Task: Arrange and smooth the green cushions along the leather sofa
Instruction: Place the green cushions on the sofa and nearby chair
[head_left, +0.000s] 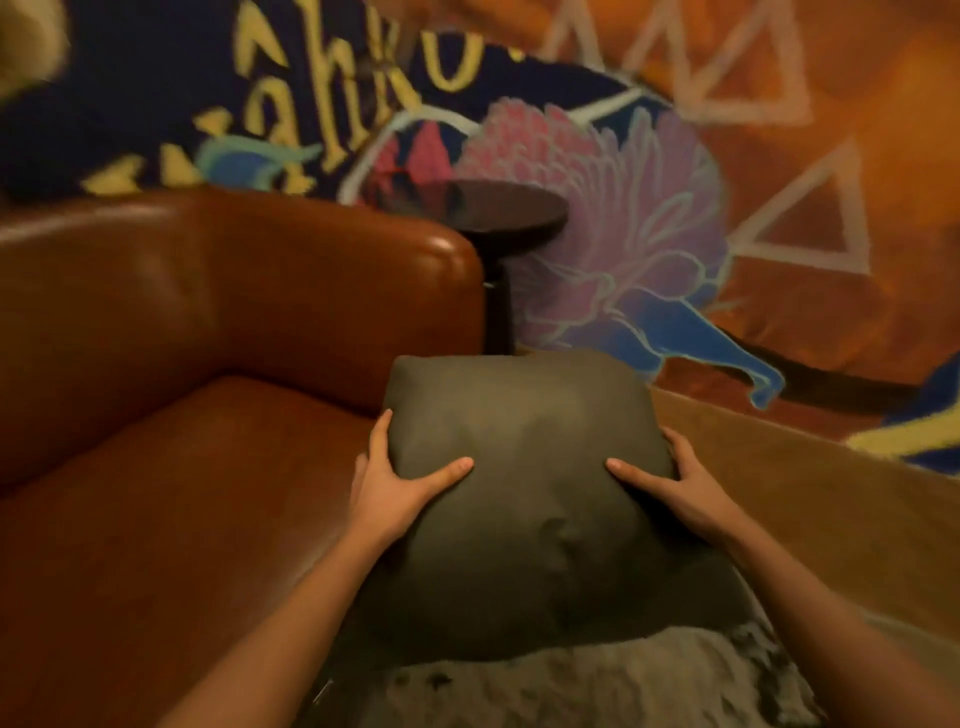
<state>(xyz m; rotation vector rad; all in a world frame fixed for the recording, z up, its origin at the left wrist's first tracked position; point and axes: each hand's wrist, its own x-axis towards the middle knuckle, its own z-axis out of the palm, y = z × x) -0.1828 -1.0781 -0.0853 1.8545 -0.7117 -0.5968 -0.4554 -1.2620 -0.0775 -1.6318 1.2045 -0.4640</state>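
Glossy leather sofa (156, 364), plump matte cushion (524, 499)

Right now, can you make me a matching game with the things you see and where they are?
Things:
1. green cushion
2. round side table
3. leather sofa
4. fluffy throw

Places:
A. behind the sofa's arm, by the painted wall
B. gripped between both hands
C. under the cushion's near edge
D. left of the cushion

Pairs: 1-B, 2-A, 3-D, 4-C

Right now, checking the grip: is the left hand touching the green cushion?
Touching. The head view shows the left hand gripping the green cushion, thumb pressed into its front.
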